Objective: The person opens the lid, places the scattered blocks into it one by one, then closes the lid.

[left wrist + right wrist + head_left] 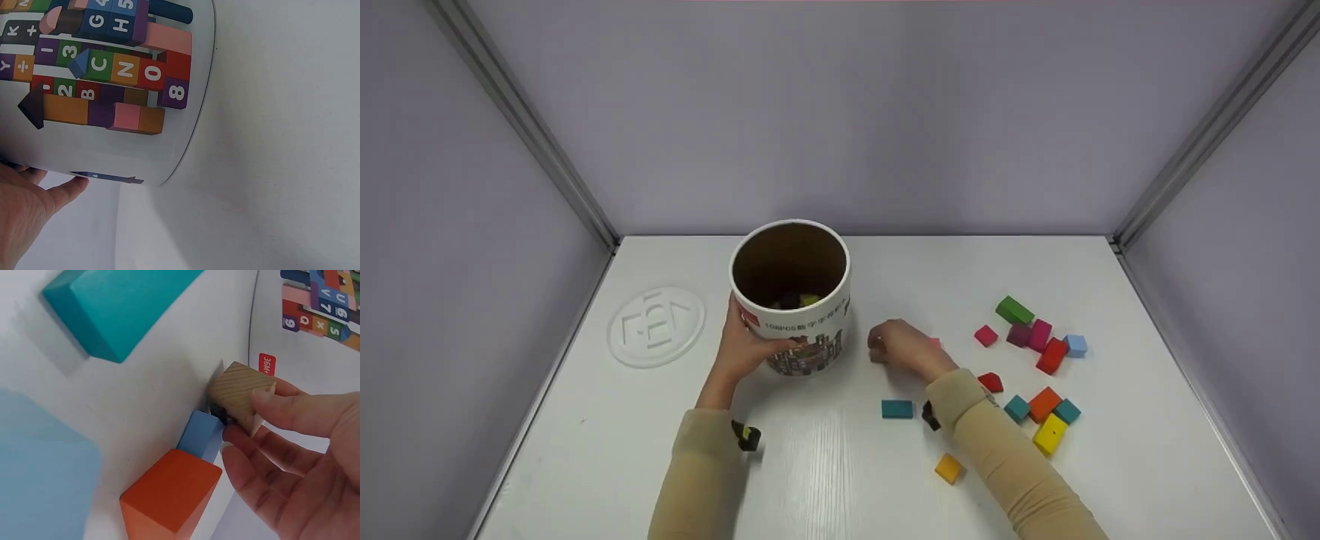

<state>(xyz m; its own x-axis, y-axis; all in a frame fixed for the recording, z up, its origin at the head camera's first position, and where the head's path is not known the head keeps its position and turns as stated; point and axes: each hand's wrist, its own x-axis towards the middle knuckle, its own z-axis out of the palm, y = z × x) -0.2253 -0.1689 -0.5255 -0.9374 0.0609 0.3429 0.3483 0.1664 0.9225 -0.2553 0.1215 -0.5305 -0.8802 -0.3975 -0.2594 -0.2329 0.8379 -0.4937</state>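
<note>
A white cylindrical bucket [810, 322] printed with pictures of letter and number blocks stands upright, a few blocks showing at its bottom. My left hand [742, 345] grips its left side, thumb across the front. In the left wrist view the printed wall [107, 146] fills the upper left, with fingers of the left hand [28, 208] below it. To the right of the bucket, my right hand [907, 349] is low over the table. The right wrist view shows the right hand [304, 455] pinching a plain wooden block [239, 391] between thumb and fingers.
A teal block [897, 409] and a yellow-orange block [949, 469] lie near the right forearm. Several coloured blocks, among them a green block [1015, 310] and a yellow block [1050, 434], are scattered farther right. A clear round lid [656, 327] lies at left.
</note>
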